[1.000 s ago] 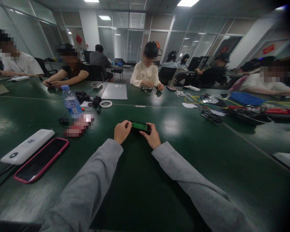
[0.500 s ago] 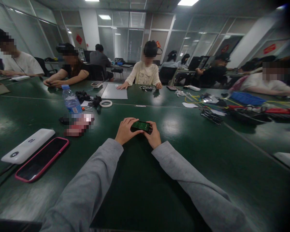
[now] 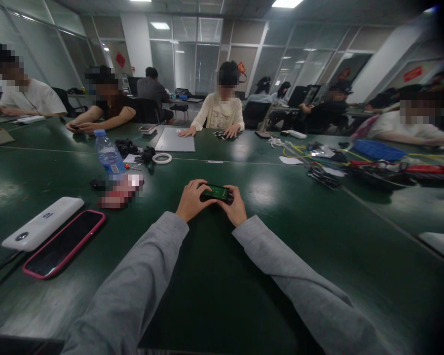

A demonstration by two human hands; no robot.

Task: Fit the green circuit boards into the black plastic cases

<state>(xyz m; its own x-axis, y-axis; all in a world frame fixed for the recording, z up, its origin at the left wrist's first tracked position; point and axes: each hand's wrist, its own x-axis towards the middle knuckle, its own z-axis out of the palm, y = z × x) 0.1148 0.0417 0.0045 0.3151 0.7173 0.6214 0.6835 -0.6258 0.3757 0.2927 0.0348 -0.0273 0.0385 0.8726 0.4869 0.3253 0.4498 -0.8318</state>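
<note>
Both my hands hold a small dark rectangular device [image 3: 220, 193] just above the green table [image 3: 214, 276]. Its face is green with pale specks; whether that is a lit screen or a circuit board I cannot tell. My left hand [image 3: 193, 201] grips the left end, thumb along the near edge and a finger reaching over the face's left part. At the right end my right hand [image 3: 236, 206] is closed round it, fingers at the far side and thumb below. The device's underside is hidden.
To the left lie a white power bank [image 3: 44, 223] with a cable, a pink-cased phone [image 3: 64, 244] and a water bottle [image 3: 110, 157]. A tape roll [image 3: 162, 159] and a silver laptop [image 3: 175, 140] are farther off. Cables and a blue tray [image 3: 379, 150] lie right. Several people sit around.
A finger of my left hand has shifted over the device's face, and its left part shows more. Across the table, a person's hand has moved onto the small items before them.
</note>
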